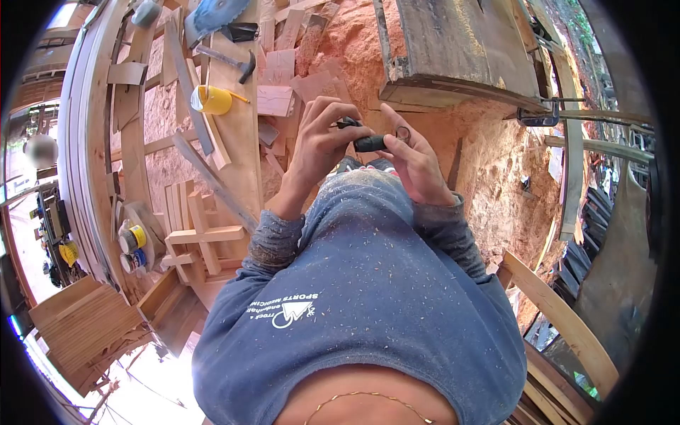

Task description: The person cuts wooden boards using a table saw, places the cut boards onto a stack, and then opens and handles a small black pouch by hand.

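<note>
Both hands are raised in front of the chest, close together. My left hand [322, 142] has its fingers curled on one end of a small black object [370, 144]. My right hand [416, 161] pinches the other end between thumb and a finger, with the index finger stretched out. A small dark ring [403, 133] shows by the right fingertips. What the object is cannot be made out. Sawdust specks lie on the blue sweatshirt behind the hands.
A bench [237, 127] at the left carries a hammer [244, 65], a yellow cup [212, 100] and a circular blade [216, 14]. Wood offcuts [275, 100] lie beside it. A large wooden box [460, 49] stands ahead. A slatted wood piece [202, 234] is at lower left.
</note>
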Demonstrator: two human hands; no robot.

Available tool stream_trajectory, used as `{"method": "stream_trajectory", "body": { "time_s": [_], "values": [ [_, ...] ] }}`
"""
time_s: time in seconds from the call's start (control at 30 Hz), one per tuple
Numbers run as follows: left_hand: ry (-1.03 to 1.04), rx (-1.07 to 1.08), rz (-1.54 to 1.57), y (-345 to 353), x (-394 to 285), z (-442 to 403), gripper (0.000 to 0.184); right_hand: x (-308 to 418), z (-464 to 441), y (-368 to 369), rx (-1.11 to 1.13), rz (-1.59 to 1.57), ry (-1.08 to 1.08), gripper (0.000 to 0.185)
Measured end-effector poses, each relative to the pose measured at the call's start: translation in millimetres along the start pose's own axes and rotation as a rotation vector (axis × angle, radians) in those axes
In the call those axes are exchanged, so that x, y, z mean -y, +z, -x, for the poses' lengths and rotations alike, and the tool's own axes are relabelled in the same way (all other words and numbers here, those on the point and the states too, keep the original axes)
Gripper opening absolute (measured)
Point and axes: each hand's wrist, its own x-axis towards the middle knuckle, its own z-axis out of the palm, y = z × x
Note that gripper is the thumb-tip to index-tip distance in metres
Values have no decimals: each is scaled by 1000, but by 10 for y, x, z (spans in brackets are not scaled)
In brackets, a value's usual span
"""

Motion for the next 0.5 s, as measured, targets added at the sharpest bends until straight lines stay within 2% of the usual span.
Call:
{"method": "stream_trajectory", "body": {
  "time_s": [0.03,0.13,0.23,0.27,0.37,0.4,0.5],
  "values": [
    [15,-19,-45,-17,-37,10,33,6,7,-4,23,35,8,67],
    [-110,-53,-108,-17,-128,49,32,95,32,159,24,89,-81,69],
    [-693,-120,315,126,-252,91,31,169,14,195,37,142,-76,71],
    [-730,-108,357,178,-227,121,16,168,12,173,68,176,-70,72],
    [-1015,60,1078,216,-3,293,31,143,33,133,114,269,-58,73],
    [-1106,-8,1159,219,-51,256,49,126,27,172,101,296,-62,74],
    [-1200,-157,1346,114,-204,118,37,66,35,198,61,461,-94,76]
  ]
}}
